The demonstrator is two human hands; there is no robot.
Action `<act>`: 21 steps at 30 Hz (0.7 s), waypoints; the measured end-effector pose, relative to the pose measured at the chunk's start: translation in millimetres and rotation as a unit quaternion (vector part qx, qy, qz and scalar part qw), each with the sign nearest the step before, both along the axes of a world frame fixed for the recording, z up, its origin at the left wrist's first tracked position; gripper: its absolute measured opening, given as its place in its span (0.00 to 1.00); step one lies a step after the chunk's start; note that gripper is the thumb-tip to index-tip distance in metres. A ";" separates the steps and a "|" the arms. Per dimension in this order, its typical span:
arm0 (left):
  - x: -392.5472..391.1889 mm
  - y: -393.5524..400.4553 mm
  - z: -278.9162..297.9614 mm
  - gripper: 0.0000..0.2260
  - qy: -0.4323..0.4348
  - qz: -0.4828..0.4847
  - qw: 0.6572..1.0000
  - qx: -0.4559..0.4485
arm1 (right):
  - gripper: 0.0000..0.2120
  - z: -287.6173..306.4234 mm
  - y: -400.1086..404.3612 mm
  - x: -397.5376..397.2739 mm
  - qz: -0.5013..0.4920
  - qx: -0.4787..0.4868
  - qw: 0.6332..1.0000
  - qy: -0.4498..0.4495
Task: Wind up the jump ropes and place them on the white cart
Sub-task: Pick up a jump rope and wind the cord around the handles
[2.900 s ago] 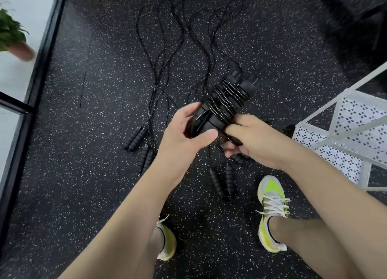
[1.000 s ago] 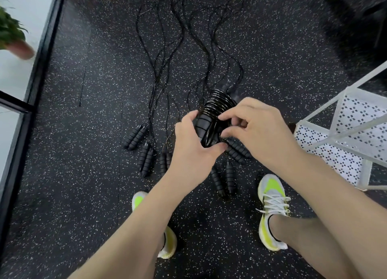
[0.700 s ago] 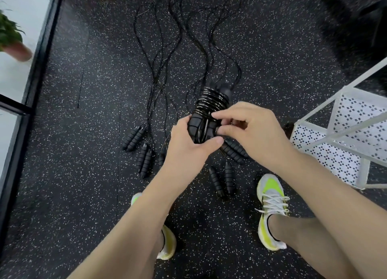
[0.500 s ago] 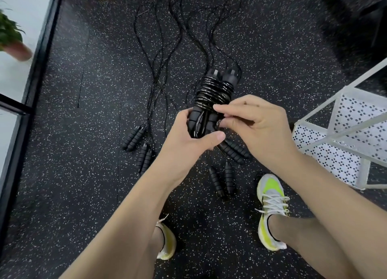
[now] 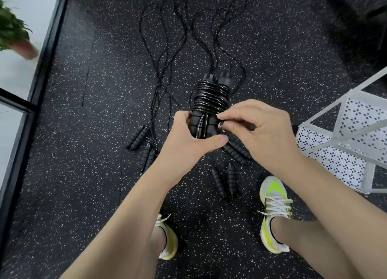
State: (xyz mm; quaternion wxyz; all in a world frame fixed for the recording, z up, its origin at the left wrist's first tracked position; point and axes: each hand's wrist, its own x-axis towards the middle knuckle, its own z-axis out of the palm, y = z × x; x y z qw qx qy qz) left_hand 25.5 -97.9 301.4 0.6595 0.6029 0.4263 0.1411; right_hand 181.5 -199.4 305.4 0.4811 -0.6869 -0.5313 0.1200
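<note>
Since half a second ago the right hand (image 5: 266,132) has slid lower along the wound jump rope (image 5: 211,96), now pinching the cord's loose end beside the handles. Left of the white cart (image 5: 356,136), over the speckled floor (image 5: 83,174), the left hand (image 5: 188,140) still grips the bundle's base. Unwound ropes (image 5: 167,48) lie beyond it.
</note>
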 end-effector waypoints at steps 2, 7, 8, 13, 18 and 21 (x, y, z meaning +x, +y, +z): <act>0.0 0.2 1.3 0.36 -0.023 0.002 0.999 -0.041 | 0.09 1.2 0.0 -1.9 0.010 0.005 1.000 0.015; 4.1 3.8 7.9 0.29 -0.111 0.047 0.985 -0.124 | 0.15 5.5 0.1 -6.2 0.038 0.022 0.997 0.058; 4.6 4.8 8.3 0.29 -0.123 0.055 0.982 -0.134 | 0.16 5.9 0.1 -6.4 0.058 0.022 0.996 0.062; 5.1 5.6 9.0 0.26 -0.152 0.060 0.970 -0.179 | 0.18 7.5 -2.3 -10.4 0.074 0.005 0.996 0.040; 8.7 -0.9 10.9 0.24 -0.200 0.071 0.938 -0.274 | 0.20 12.3 -3.3 -4.9 0.071 0.009 0.996 0.061; 9.2 0.3 10.9 0.34 -0.237 0.076 0.913 -0.325 | 0.16 7.8 -4.0 -2.1 0.055 0.026 0.997 0.051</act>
